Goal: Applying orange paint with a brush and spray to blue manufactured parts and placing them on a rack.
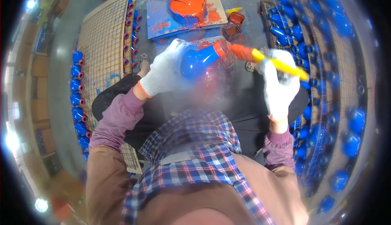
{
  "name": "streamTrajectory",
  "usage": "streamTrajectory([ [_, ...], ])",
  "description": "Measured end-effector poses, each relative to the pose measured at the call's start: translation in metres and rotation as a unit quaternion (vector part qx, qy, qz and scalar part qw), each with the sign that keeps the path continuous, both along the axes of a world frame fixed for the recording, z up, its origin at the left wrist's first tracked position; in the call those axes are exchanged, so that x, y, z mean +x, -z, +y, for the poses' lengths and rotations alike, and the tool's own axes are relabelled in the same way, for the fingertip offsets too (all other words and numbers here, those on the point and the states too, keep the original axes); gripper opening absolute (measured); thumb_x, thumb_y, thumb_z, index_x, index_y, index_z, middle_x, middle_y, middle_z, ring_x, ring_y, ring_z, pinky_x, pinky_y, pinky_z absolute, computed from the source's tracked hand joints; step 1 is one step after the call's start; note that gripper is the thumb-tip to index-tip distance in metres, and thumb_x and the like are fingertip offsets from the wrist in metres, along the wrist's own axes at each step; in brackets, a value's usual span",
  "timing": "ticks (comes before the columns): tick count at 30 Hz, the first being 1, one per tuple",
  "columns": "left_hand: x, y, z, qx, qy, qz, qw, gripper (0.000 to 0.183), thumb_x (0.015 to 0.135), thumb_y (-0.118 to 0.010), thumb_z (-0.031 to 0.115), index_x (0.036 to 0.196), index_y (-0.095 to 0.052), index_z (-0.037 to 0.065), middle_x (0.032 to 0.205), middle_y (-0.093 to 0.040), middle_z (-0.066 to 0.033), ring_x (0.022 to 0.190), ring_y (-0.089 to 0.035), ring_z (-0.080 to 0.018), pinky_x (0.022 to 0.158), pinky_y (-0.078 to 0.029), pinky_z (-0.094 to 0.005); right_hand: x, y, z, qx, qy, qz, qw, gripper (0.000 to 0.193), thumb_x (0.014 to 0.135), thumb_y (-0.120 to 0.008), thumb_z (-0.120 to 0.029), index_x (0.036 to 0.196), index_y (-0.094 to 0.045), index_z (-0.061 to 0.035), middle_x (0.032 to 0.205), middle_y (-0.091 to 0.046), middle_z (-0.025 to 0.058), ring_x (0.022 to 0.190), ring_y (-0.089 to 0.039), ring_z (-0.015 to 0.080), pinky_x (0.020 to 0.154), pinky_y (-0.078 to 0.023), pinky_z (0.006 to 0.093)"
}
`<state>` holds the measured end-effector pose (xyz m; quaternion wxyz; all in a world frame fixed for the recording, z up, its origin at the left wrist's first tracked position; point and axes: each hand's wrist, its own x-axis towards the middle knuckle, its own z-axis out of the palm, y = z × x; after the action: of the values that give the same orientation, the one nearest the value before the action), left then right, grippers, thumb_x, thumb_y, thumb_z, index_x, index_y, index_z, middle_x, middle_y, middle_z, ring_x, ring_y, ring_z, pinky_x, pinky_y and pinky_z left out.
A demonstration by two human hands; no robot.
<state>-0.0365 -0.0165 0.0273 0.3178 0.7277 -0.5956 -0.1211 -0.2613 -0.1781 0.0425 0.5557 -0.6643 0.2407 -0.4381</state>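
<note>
Gloved left hand [165, 71] fingers grip a blue bulb [194, 61]; right hand [279, 87] pinches a brush [269, 59]; bowl [187, 4] holds orange paint.

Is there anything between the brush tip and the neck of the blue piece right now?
Nothing visible. The left hand holds the blue piece with its orange-painted neck pointing right, and the orange-loaded brush in the right hand meets that neck directly. The paint bowl sits farther back, out of the path.
</note>
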Motion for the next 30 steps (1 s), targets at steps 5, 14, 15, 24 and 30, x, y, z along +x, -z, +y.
streamTrajectory([
  [5,-0.002,-0.008,0.000,0.019,-0.012,-0.190,0.981,0.072,0.056,-0.087,0.031,0.118,-0.061,0.008,0.113,-0.059,-0.0150,0.096,-0.065,-0.0321,0.080,-0.056,-0.0384,0.042,0.002,-0.013,-0.085,0.020,0.051,0.995,0.024,0.089,-0.068,-0.007,0.111,-0.063,0.0013,0.097,-0.067,0.0082,0.084,-0.065,0.0120,0.076,-0.052,0.0248],
  [14,0.021,0.019,0.007,0.108,-0.002,0.166,0.980,0.065,0.071,-0.081,0.030,0.124,-0.055,0.003,0.120,-0.060,-0.0089,0.100,-0.063,-0.0186,0.089,-0.051,-0.0330,0.041,0.022,-0.002,0.013,-0.095,0.027,0.995,0.023,0.088,-0.064,0.004,0.110,-0.060,0.0002,0.105,-0.065,0.0091,0.096,-0.063,0.0133,0.085,-0.050,0.0261],
  [15,0.019,0.025,0.010,0.108,-0.003,0.168,0.980,0.065,0.071,-0.081,0.030,0.124,-0.055,0.003,0.120,-0.060,-0.0089,0.100,-0.063,-0.0186,0.089,-0.051,-0.0330,0.039,0.025,-0.002,0.007,-0.102,0.028,0.994,0.023,0.088,-0.064,0.004,0.110,-0.060,0.0002,0.105,-0.065,0.0091,0.096,-0.063,0.0133,0.085,-0.050,0.0261],
  [24,-0.001,0.069,0.007,-0.150,-0.067,0.865,0.473,0.065,0.094,-0.045,0.057,0.130,-0.050,0.003,0.108,-0.062,-0.0227,0.079,-0.065,-0.0274,0.058,-0.056,-0.0338,0.030,0.017,-0.005,-0.069,0.016,0.065,0.995,0.022,0.089,-0.066,0.000,0.111,-0.063,0.0004,0.104,-0.063,0.0072,0.096,-0.059,0.0135,0.089,-0.046,0.0257],
  [30,0.036,0.063,0.021,-0.197,0.077,0.920,0.331,0.094,0.072,-0.066,0.066,0.135,-0.041,0.001,0.113,-0.055,-0.0212,0.086,-0.060,-0.0307,0.064,-0.057,-0.0350,0.043,-0.006,-0.009,-0.352,0.000,0.088,0.932,0.022,0.082,-0.068,0.009,0.100,-0.067,-0.0023,0.099,-0.066,0.0106,0.093,-0.063,0.0227,0.084,-0.049,0.0306],
])
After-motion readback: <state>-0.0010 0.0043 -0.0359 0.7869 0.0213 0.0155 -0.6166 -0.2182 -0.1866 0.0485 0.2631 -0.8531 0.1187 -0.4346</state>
